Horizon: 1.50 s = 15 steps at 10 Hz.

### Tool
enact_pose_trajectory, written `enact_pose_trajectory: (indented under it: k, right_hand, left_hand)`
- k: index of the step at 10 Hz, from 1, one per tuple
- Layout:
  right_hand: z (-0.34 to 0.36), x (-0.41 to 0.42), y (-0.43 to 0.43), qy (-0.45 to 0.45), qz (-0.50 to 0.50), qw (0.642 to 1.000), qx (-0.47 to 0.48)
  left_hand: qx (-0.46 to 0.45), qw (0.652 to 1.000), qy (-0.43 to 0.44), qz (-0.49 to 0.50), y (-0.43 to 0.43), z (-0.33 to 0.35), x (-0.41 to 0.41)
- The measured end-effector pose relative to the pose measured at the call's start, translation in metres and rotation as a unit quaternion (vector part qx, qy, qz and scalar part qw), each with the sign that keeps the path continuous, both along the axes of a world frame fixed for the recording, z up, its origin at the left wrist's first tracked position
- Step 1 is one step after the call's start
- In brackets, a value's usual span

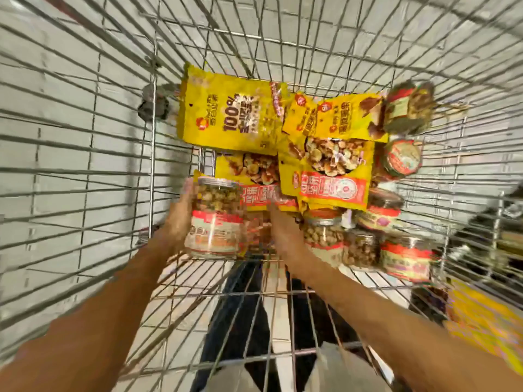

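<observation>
Gripping clear nut jar (215, 219) round its side with left hand (177, 222), left of pile in wire cart (152, 137), probably for clean lift-out. Reaching right hand (283, 230) toward yellow bags (325, 188); finger state blurred, can't tell.

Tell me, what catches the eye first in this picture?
Bright yellow snack bags piled at the far end of the wire shopping cart stand out first. Nearer, the left hand grips a clear jar of nuts, while the blurred right hand reaches beside more jars on the right.
</observation>
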State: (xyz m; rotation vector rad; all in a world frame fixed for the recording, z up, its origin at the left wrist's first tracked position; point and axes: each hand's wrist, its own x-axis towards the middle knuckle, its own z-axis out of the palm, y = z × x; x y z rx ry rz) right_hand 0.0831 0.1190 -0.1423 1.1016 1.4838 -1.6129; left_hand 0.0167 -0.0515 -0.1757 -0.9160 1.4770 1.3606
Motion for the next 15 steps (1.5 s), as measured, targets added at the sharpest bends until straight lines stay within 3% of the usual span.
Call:
enact_pose_trajectory:
  k: [1, 2, 3, 4, 5, 6, 7, 9, 10, 11, 12, 13, 14, 15]
  right_hand:
    - [0.013, 0.019, 0.057, 0.002, -0.037, 0.994, 0.105]
    - [0.006, 0.041, 0.087, -0.012, 0.12, 0.947, 0.297]
    - [-0.028, 0.075, 0.105, -0.056, 0.228, 0.929, 0.285]
    - [-0.054, 0.077, 0.083, -0.106, 0.216, 0.934, 0.265]
    - [-0.094, 0.078, 0.046, -0.201, 0.223, 0.875, 0.38]
    - [-0.108, 0.081, 0.04, -0.178, 0.203, 0.864, 0.425]
    - [-0.123, 0.08, 0.058, -0.098, 0.072, 0.921, 0.369]
    - [-0.131, 0.082, 0.058, -0.059, 0.088, 0.904, 0.414]
    - [-0.125, 0.076, 0.066, -0.079, 0.119, 0.909, 0.391]
    - [-0.085, 0.055, 0.089, -0.016, 0.067, 0.982, 0.177]
    - [-0.031, 0.033, 0.096, 0.033, 0.077, 0.996, 0.029]
    - [0.062, 0.002, 0.106, 0.117, 0.139, 0.983, -0.006]
    - [0.134, 0.003, 0.121, 0.171, 0.075, 0.982, -0.005]
    - [0.225, 0.039, 0.14, 0.277, -0.109, 0.953, -0.048]
  left_hand:
    - [0.016, 1.0, -0.016, -0.021, 0.026, 0.031, -0.009]
    - [0.047, 0.998, -0.04, -0.033, 0.04, 0.034, -0.004]
    - [0.076, 0.994, -0.067, -0.05, 0.057, 0.029, -0.007]
    - [0.07, 0.993, -0.089, -0.041, 0.058, 0.014, -0.007]
    - [0.103, 0.987, -0.114, -0.044, 0.059, -0.002, -0.009]
    - [0.132, 0.985, -0.112, -0.017, 0.06, -0.007, -0.013]
    - [0.137, 0.988, -0.076, 0.014, 0.055, -0.022, -0.017]
    - [0.155, 0.984, -0.088, 0.025, 0.048, -0.023, -0.015]
    - [0.149, 0.984, -0.099, 0.014, 0.044, -0.014, -0.014]
    - [0.137, 0.987, -0.088, -0.002, 0.04, 0.008, -0.017]
    - [0.13, 0.989, -0.068, -0.012, 0.043, 0.035, -0.025]
    - [0.19, 0.981, -0.028, -0.032, 0.053, 0.092, -0.039]
    - [0.255, 0.965, 0.003, -0.056, 0.064, 0.144, -0.044]
    - [0.36, 0.927, 0.069, -0.085, 0.086, 0.228, -0.037]
